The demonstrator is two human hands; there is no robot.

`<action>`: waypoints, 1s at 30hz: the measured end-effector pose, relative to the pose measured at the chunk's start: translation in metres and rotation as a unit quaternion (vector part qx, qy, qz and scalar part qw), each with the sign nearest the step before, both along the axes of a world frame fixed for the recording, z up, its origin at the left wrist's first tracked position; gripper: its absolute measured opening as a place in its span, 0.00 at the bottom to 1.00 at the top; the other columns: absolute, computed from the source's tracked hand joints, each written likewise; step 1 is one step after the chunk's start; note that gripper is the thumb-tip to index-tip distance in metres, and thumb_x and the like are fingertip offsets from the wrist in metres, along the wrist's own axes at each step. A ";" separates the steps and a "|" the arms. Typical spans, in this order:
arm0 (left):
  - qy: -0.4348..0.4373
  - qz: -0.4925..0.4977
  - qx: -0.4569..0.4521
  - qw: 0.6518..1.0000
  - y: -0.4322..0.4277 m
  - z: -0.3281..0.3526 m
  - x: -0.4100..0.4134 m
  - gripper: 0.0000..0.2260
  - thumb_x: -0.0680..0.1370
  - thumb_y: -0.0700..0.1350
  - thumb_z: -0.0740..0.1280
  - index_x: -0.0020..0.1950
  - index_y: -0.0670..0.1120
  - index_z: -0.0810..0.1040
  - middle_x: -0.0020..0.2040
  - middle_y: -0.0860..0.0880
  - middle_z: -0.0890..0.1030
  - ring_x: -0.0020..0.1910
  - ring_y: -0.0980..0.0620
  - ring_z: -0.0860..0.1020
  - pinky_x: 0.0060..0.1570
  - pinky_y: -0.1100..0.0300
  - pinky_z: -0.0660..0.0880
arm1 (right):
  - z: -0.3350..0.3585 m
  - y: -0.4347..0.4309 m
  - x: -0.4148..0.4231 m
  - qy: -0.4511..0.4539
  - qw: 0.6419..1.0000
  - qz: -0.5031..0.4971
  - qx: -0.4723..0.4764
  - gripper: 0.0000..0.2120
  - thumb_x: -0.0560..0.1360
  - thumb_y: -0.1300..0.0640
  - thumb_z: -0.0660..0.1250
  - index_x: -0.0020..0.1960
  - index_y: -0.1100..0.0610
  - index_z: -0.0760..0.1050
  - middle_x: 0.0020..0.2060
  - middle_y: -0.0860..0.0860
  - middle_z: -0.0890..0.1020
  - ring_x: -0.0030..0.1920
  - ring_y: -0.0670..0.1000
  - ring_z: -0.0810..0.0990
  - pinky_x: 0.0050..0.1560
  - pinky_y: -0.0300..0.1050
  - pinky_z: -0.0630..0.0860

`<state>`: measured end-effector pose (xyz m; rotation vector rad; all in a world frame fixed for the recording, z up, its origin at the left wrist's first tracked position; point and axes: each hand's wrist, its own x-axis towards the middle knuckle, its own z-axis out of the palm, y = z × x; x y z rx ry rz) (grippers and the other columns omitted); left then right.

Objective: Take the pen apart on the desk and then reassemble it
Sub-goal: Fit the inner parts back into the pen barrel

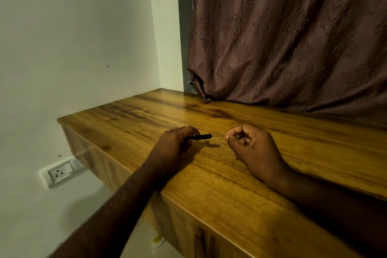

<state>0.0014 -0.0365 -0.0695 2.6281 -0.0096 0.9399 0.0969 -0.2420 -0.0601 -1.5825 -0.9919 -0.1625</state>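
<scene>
On desk (230,174) | left hand (176,142) holds pen (202,137) | lengthwise, tip right

On the wooden desk (230,184), the left hand (176,142) grips a black pen (202,137); the right hand (251,144) rests curled nearby.

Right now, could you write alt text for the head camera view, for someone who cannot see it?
A person's left hand holds a black pen low over a wooden desk, while the right hand rests beside it, loosely curled and apart from the pen. A brown patterned curtain hangs behind the desk, with a wall socket lower left.
</scene>
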 end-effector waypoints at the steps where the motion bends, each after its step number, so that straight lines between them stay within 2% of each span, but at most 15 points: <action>1: -0.001 0.000 0.009 1.000 -0.001 0.001 0.000 0.09 0.77 0.44 0.66 0.57 0.51 0.78 0.49 0.52 0.83 0.47 0.53 0.79 0.47 0.52 0.77 | 0.000 0.000 0.001 0.006 1.000 0.003 -0.001 0.06 0.74 0.58 0.69 0.40 0.48 0.79 0.29 0.51 0.79 0.28 0.50 0.75 0.27 0.47 0.73; 3: -0.002 -0.004 0.021 1.000 -0.003 0.003 0.000 0.10 0.78 0.43 0.66 0.58 0.50 0.79 0.49 0.51 0.83 0.47 0.52 0.79 0.48 0.53 0.76 | -0.001 0.001 0.004 0.021 1.000 0.008 -0.004 0.06 0.75 0.57 0.68 0.41 0.48 0.79 0.28 0.48 0.79 0.27 0.45 0.76 0.26 0.38 0.72; 5: -0.007 -0.016 0.024 1.000 -0.006 0.004 -0.002 0.11 0.78 0.45 0.65 0.59 0.51 0.79 0.49 0.52 0.83 0.46 0.54 0.79 0.45 0.55 0.75 | -0.001 0.002 0.006 0.042 0.999 0.013 -0.009 0.05 0.76 0.58 0.67 0.43 0.50 0.79 0.28 0.45 0.80 0.26 0.42 0.76 0.25 0.34 0.71; 10: -0.007 -0.029 0.009 1.000 -0.009 0.005 -0.004 0.17 0.78 0.57 0.57 0.61 0.54 0.78 0.49 0.52 0.83 0.45 0.56 0.79 0.45 0.54 0.77 | -0.001 0.005 0.009 0.075 0.997 0.018 -0.010 0.06 0.77 0.59 0.65 0.44 0.53 0.79 0.31 0.44 0.82 0.26 0.43 0.77 0.24 0.38 0.71; 14: 0.001 -0.028 0.022 0.999 -0.010 0.005 -0.003 0.15 0.79 0.54 0.59 0.62 0.56 0.77 0.48 0.52 0.82 0.44 0.57 0.78 0.43 0.53 0.77 | 0.000 0.008 0.009 0.073 0.997 0.005 -0.018 0.05 0.78 0.60 0.65 0.46 0.55 0.79 0.33 0.46 0.82 0.26 0.45 0.77 0.24 0.38 0.72; 17: 0.000 -0.033 0.030 0.999 -0.013 0.006 -0.004 0.14 0.79 0.53 0.60 0.62 0.55 0.78 0.46 0.52 0.83 0.42 0.56 0.78 0.41 0.53 0.76 | 0.000 0.009 0.009 0.071 0.997 0.002 -0.025 0.06 0.78 0.60 0.64 0.47 0.55 0.79 0.29 0.43 0.81 0.24 0.44 0.76 0.23 0.37 0.70; 22: -0.009 -0.040 0.036 0.999 -0.017 0.009 -0.007 0.13 0.78 0.50 0.62 0.61 0.52 0.79 0.46 0.53 0.83 0.40 0.57 0.78 0.40 0.58 0.75 | 0.000 0.010 0.008 0.073 0.997 0.013 -0.027 0.07 0.78 0.61 0.63 0.51 0.55 0.80 0.39 0.48 0.82 0.26 0.47 0.77 0.23 0.37 0.70; 27: -0.009 -0.036 0.028 0.999 -0.017 0.008 -0.006 0.14 0.78 0.51 0.61 0.60 0.53 0.79 0.45 0.53 0.83 0.39 0.58 0.77 0.38 0.59 0.74 | -0.003 0.011 0.010 0.081 0.996 0.023 -0.040 0.10 0.77 0.62 0.65 0.55 0.55 0.80 0.29 0.40 0.82 0.25 0.43 0.77 0.25 0.33 0.70; 30: -0.010 -0.035 0.023 0.999 -0.016 0.006 -0.005 0.12 0.78 0.51 0.62 0.60 0.54 0.79 0.43 0.55 0.82 0.37 0.60 0.76 0.36 0.61 0.72 | -0.005 0.011 0.010 0.082 0.995 0.032 -0.041 0.10 0.76 0.61 0.67 0.55 0.52 0.80 0.29 0.40 0.81 0.26 0.43 0.77 0.25 0.33 0.71</action>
